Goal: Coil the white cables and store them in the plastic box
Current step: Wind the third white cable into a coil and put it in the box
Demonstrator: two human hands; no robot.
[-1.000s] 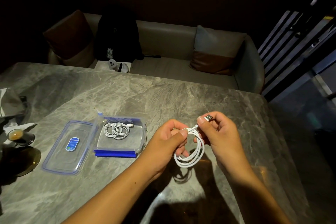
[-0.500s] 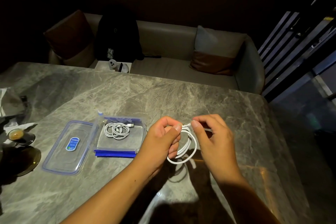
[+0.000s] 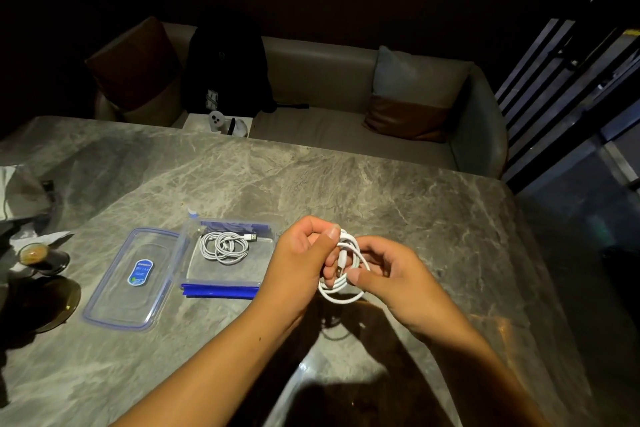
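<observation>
Above the worktop [image 3: 398, 198], the left hand [image 3: 298, 265] grips the top of a coiled white cable [image 3: 343, 274] between thumb and curled fingers, while the right hand [image 3: 398, 282] pinches its lower strands. Another coiled cable [image 3: 224, 247] lies inside the open plastic box [image 3: 221, 289] beside the left hand.

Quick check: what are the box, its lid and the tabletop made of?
Box: clear glossy plastic, see-through floor, blue clips. Lid: same clear plastic, blue rim, sticker. Tabletop: grey veined, polished, reflecting light; looks like marble or a stone-look slab.
</observation>
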